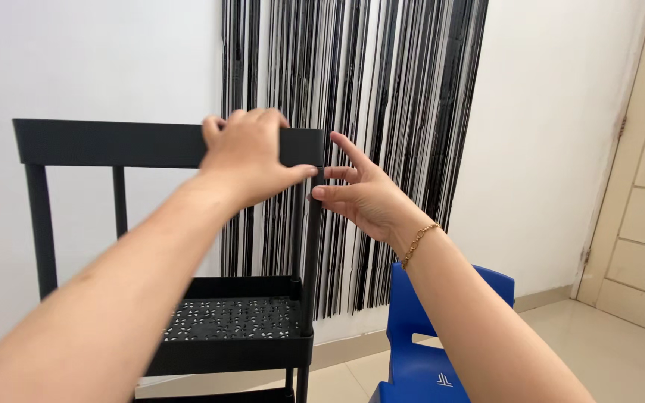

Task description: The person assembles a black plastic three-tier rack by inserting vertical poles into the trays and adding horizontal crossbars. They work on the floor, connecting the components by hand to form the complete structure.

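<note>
At frame centre, the left hand (251, 153) clamps its grip over the black cart's top tray (113, 142) at its right corner, steadying it, while the right hand (363, 194), fingers spread, presses the corner post (312, 246) beneath.

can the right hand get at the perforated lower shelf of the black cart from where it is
Probably yes. The right hand is at the corner post, and the perforated shelf lies open directly below, nothing covering it. The left hand grips the top tray, clear of that path.
</note>
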